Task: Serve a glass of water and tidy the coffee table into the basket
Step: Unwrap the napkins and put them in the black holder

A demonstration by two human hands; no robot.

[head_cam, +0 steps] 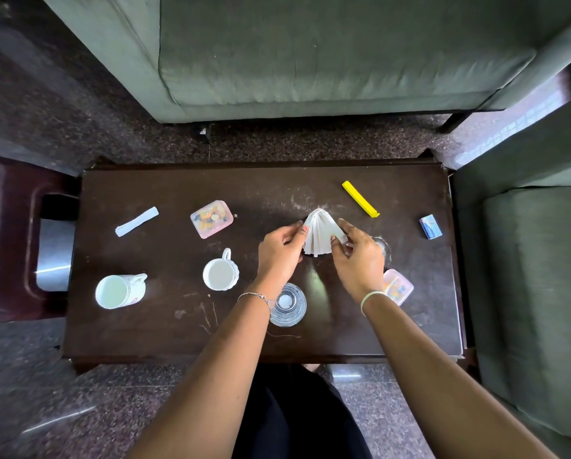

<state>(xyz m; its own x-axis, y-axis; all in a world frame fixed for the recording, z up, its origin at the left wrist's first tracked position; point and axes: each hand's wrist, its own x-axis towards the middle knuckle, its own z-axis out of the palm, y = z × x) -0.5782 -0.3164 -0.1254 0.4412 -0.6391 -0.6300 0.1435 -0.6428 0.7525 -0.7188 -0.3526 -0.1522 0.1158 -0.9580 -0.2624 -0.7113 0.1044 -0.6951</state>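
Left hand: my left hand [279, 251] pinches one side of the small book [320, 235], thumb and fingers closed on its cover.
Right hand: my right hand [357, 256] grips the other side the same way, fingers curled around the cover.
Book: it stands near the middle of the coffee table [164, 336], pages fanned out towards me, spine pointing away.
Step in hand: I judge I am closing the book so it can be tidied away.
Doing it well: bring both covers together evenly so no page folds over, then keep one firm grip on the shut book before lifting.
Glass: the glass [287, 304] sits just under my left wrist, near the front edge; I should lift straight up, not drag my arm back across it.
Other things: a small cup [220, 271] lies just left of my left hand, a pink box [397, 286] close by my right wrist.
Basket: I cannot see it in this view.
Open room: the far strip of the table beyond the book is mostly bare, with only a yellow clip [360, 198] off to the right.
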